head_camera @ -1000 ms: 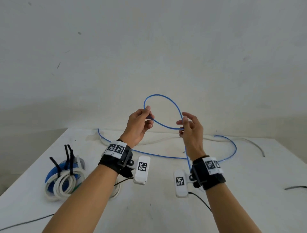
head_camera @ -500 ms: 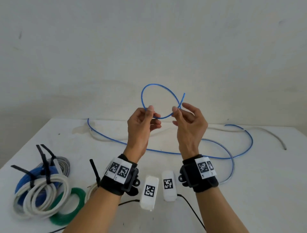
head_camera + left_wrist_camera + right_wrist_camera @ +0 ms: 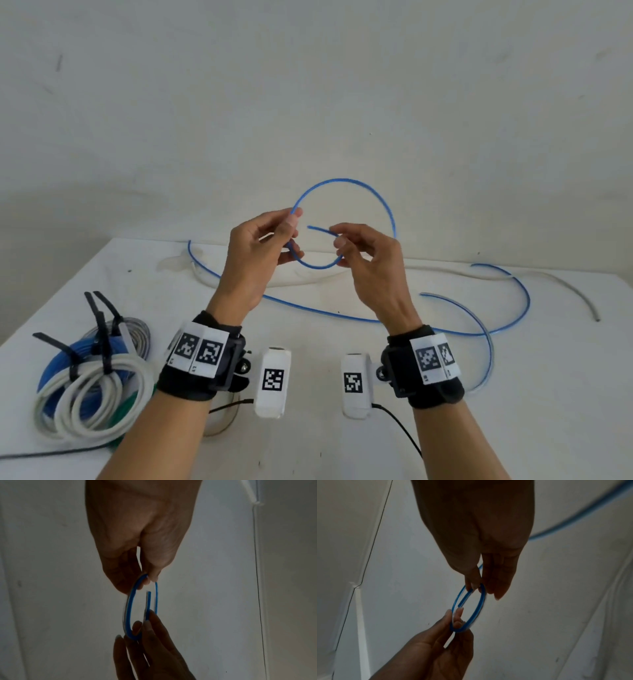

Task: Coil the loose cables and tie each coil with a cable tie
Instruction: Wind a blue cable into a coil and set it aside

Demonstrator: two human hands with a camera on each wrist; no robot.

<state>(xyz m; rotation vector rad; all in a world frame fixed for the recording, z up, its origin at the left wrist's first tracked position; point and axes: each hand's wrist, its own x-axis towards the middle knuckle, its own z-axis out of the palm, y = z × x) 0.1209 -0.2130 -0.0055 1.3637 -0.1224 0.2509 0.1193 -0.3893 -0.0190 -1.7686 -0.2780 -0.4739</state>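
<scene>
While the left hand (image 3: 260, 253) pinches the blue cable (image 3: 342, 181) between thumb and fingertips at the left side of a raised loop, the right hand (image 3: 370, 260) pinches the same cable near its free end, which pokes leftward across the loop's middle. Both hands hold this first turn up in the air above the white table (image 3: 513, 428); the wrist views show the loop (image 3: 127, 609) edge-on, spanning the two sets of fingers.

From the loop the cable drops behind the right hand and trails over the table in broad curves. Judging by how roundly the loop stands on its own, the cable seems light and springy rather than limp, so each turn will likely want to open again; the crossing point where turns overlap looks the best place to hold. Its smooth jacket may slip under a loose pinch. At the table's near left lie finished coils (image 3: 92, 387) bound with black cable ties (image 3: 102, 329).
</scene>
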